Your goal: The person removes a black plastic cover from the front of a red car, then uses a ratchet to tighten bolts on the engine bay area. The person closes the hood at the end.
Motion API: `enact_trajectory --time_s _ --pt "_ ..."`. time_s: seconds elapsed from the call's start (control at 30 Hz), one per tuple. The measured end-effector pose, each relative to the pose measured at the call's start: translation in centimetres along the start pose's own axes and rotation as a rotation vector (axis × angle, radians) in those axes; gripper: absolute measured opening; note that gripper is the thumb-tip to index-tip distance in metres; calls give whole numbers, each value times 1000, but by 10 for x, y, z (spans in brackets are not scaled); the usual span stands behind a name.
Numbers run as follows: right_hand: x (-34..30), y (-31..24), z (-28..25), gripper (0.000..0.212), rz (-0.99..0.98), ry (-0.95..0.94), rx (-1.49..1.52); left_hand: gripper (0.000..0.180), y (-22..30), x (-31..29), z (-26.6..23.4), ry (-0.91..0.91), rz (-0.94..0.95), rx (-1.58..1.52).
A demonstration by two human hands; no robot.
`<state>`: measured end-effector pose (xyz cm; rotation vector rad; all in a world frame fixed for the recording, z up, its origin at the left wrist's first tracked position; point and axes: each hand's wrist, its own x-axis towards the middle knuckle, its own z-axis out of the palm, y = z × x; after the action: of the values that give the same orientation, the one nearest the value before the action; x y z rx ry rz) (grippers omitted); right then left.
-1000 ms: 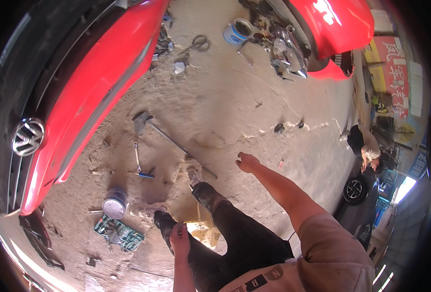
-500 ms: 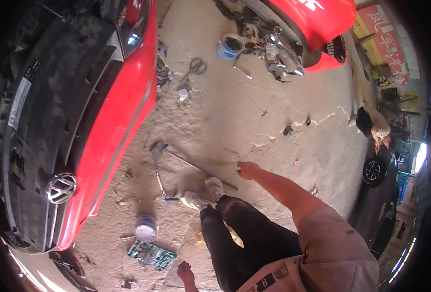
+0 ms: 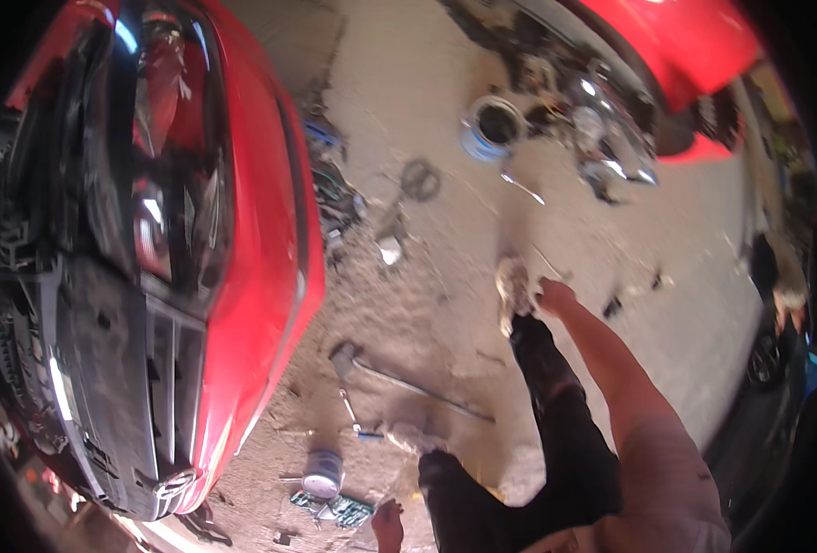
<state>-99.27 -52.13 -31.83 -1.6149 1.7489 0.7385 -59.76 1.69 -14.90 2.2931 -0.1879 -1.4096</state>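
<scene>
My right hand (image 3: pixel 554 296) swings out in front of me over sandy ground, fingers curled in, holding nothing I can make out. My left hand (image 3: pixel 389 525) hangs low at the bottom edge, loosely closed and empty as far as I can see. My dark-trousered legs (image 3: pixel 556 415) step forward, one pale shoe (image 3: pixel 513 288) just beside the right hand. A long-handled hammer (image 3: pixel 399 378) lies on the ground to the left of my legs.
A red car (image 3: pixel 242 276) with a black grille fills the left. A second red car (image 3: pixel 685 55) stands at the upper right with scattered parts below it. A blue-white bucket (image 3: pixel 491 124), a small tin (image 3: pixel 322 474), a screwdriver (image 3: pixel 353 417) and a green packet (image 3: pixel 339 509) lie about.
I have walked forward: the car at the left has slid closer and larger, the bucket and parts came nearer, and my right leg and hand swung ahead.
</scene>
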Motion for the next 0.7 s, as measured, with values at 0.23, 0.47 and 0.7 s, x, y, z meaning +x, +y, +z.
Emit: enact_trajectory --time_s 0.23,0.47,0.7 --pt "217 59 -30 52 -32 171 -31 28 107 12 219 -287 437 581" --pt "321 83 -38 59 -114 304 -23 32 233 36 330 -407 -285 -18" --pt "374 99 3 38 -85 312 -97 34 240 62 311 -207 -133 271"
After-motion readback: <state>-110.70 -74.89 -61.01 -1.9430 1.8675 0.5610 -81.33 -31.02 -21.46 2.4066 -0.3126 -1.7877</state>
